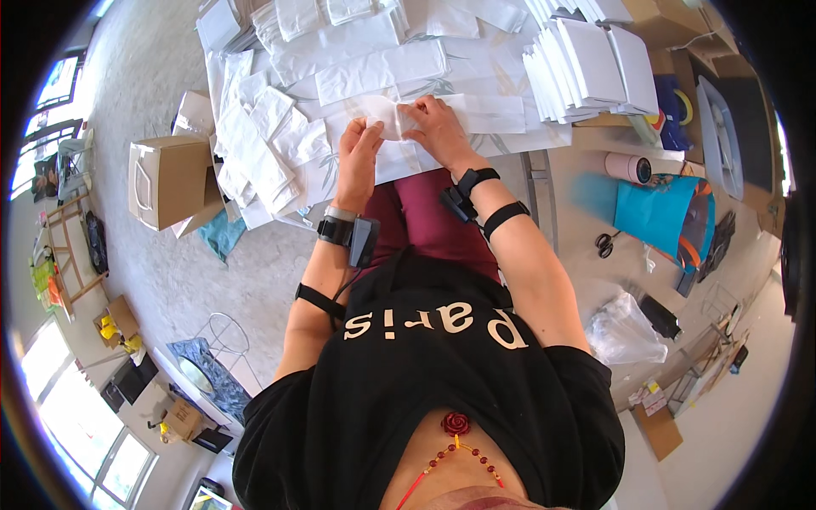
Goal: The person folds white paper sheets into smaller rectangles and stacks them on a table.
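Observation:
At the near edge of the table, a thin white sheet (384,114) stretches between my two hands. My left hand (358,161) pinches its left side between thumb and fingers. The fingers and thumb of my right hand (439,133) close on its right side, partly covering it. Beside my right hand, a flat white strip (501,115) runs off to the right along the tabletop. Just beyond my hands lies another long white strip (382,72). Whether these pieces are paper or thin film I cannot tell.
Loose white packets (268,136) pile up on the left of the patterned table cover (510,76). Stacked white folded cards (586,72) stand at the right. Cardboard boxes (168,183) sit left of the table. On the floor at right are a teal bag (659,212) and black scissors (605,245).

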A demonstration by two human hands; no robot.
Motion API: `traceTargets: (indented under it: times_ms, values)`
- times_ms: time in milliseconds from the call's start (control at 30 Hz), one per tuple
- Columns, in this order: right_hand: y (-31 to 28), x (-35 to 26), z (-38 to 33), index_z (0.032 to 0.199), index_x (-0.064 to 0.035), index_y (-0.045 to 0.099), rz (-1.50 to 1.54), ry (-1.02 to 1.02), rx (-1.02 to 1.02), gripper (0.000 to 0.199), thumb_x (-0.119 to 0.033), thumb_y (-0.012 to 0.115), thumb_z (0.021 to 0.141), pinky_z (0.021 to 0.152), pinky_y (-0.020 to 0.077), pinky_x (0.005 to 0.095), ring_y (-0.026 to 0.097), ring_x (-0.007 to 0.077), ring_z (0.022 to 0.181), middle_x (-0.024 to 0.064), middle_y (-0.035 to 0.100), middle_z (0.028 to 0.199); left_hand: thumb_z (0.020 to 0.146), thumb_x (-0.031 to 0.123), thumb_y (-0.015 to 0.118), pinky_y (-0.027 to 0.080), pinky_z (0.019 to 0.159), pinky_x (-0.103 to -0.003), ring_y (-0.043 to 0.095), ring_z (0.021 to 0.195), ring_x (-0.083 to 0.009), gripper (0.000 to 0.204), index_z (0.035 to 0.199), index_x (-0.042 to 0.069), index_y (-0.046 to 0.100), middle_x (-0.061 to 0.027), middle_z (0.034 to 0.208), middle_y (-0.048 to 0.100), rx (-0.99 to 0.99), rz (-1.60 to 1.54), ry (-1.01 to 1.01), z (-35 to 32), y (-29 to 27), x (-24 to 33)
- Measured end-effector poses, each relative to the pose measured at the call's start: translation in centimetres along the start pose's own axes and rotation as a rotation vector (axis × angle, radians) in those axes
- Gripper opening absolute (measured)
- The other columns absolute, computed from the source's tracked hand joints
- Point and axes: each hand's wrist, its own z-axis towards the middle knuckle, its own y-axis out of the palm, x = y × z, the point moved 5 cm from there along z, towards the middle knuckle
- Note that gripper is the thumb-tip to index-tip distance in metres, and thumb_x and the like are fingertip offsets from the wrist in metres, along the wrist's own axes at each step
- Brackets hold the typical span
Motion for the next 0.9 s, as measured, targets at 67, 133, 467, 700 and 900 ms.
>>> traceTargets:
  times_ms: [67,133,467,700,900]
  values:
    - [-0.1,0.0,0.0,0.132,-0.0161,0.068,0.000,-0.010,-0.007,0.056,-0.020,0.086,0.079,0.098,0.0497,0.0435,0.060,0.0305,0.111,0.0089,0.061,0.118,0.105,0.014,0.057,0.045,0.112,-0.038,0.064,0.119,-0.0212,0.021,0.120,0.000,0.060,-0.0107,0.123,0.068,-0.059,-0.088,-0.037,0.1,1.0,-0.1]
    - [0.0,0.2,0.1,0.132,-0.0164,0.068,0.006,0.008,-0.030,0.056,-0.021,0.086,0.079,0.098,0.0495,0.0435,0.060,0.0309,0.112,0.0088,0.060,0.118,0.104,0.013,0.058,0.046,0.108,-0.037,0.064,0.114,-0.0181,0.019,0.118,0.002,0.061,-0.0071,0.119,0.068,-0.070,-0.144,-0.078,0.1,1.7,-0.2]
    - [-0.2,0.1,0.5,0.131,-0.0099,0.066,-0.024,0.031,-0.092,0.055,-0.016,0.085,0.079,0.099,0.0506,0.0438,0.059,0.0334,0.112,0.0099,0.060,0.118,0.100,0.016,0.062,0.047,0.098,-0.033,0.061,0.107,-0.0149,0.018,0.110,0.002,0.065,-0.0044,0.110,0.067,-0.082,-0.074,-0.142,1.0,2.7,-0.5]
    - [-3.0,2.0,-2.0,0.144,0.0006,0.053,0.158,0.152,0.020,0.066,-0.012,0.080,0.085,0.100,0.0534,0.0398,0.063,0.0306,0.119,0.0174,0.064,0.132,0.101,0.036,0.068,0.043,0.085,-0.026,0.053,0.097,-0.0082,0.042,0.117,-0.002,0.067,-0.0008,0.102,0.063,-0.066,0.376,-0.119,1.5,5.6,-0.8]
    - [-5.0,6.2,-4.6,0.140,0.0028,0.055,0.701,0.632,0.085,0.048,-0.010,0.067,0.096,0.083,0.0585,0.0334,0.072,0.0223,0.094,0.0164,0.072,0.114,0.103,0.040,0.065,0.044,0.095,-0.028,0.056,0.107,-0.0138,0.056,0.132,-0.008,0.062,-0.0063,0.113,0.066,-0.069,0.363,-0.128,0.8,6.9,-1.3]
